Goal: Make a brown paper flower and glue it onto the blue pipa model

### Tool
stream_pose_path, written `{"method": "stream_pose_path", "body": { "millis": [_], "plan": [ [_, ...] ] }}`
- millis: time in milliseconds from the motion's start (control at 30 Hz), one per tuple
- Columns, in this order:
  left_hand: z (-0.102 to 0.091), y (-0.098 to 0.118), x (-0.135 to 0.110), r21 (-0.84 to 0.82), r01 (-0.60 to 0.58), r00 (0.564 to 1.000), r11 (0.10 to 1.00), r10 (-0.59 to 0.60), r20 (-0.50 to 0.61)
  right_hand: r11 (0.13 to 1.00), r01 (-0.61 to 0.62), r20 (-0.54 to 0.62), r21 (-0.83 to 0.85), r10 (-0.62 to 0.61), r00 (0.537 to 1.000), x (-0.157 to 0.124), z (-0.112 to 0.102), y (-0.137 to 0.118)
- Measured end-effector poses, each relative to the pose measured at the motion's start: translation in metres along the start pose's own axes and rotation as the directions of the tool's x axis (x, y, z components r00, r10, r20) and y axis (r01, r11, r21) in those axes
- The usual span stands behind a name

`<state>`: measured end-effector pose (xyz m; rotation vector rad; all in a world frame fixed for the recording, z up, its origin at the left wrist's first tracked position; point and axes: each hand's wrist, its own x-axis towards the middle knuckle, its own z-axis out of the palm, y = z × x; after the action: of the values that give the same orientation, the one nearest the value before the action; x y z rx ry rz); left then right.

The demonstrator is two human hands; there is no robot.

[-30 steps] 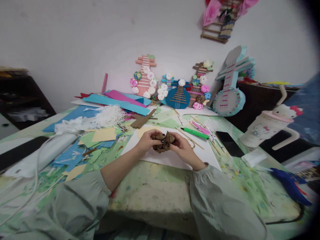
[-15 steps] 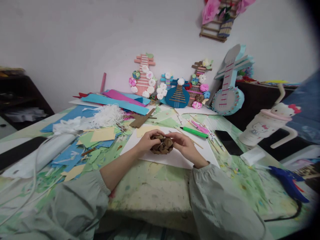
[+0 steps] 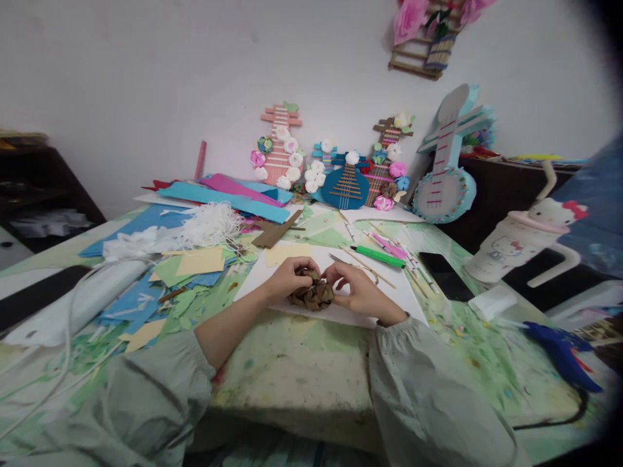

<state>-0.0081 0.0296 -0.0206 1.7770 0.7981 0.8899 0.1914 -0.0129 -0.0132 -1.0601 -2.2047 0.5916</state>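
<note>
A brown crumpled paper flower is between my hands, low over a white sheet of paper. My left hand grips its left side, with the fingers curled over the top. At its right edge, my right hand pinches the petals between thumb and fingers. Just behind the right hand lie scissors, their handles partly hidden by the fingers. A green pen rests a little farther back, and a beige paper piece sits behind my left hand.
Paper scraps and a heap of white string cover the left side. A phone, a white tumbler and a blue glue gun stand or lie to the right. Decorated paper instruments lean along the wall.
The flower has shifted slightly left and tilted, showing its petals from another side. My right hand has moved a little down, uncovering more of the scissors.
</note>
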Motion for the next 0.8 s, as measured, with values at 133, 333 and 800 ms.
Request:
{"method": "stream_pose_path", "body": {
  "millis": [133, 333, 800],
  "plan": [
    [-0.0006, 0.0011, -0.0002, -0.001, 0.003, 1.000, 1.000, -0.003, 0.008, 0.999, -0.019, 0.070, 0.027, 0.018, 0.997, -0.0005, 0.0003, -0.0021],
    [-0.0001, 0.0008, 0.0001, -0.006, 0.012, 1.000, 1.000, -0.012, -0.014, 0.977, -0.100, 0.075, 0.190, 0.087, 0.993, 0.0002, 0.0039, -0.0025],
    [-0.0071, -0.0032, -0.0008, -0.197, -0.071, 0.988, 0.978, 0.097, 0.123, 0.922, -0.062, 0.171, 0.383, -0.005, 0.985, -0.0004, -0.0049, 0.0014]
  ]
}}
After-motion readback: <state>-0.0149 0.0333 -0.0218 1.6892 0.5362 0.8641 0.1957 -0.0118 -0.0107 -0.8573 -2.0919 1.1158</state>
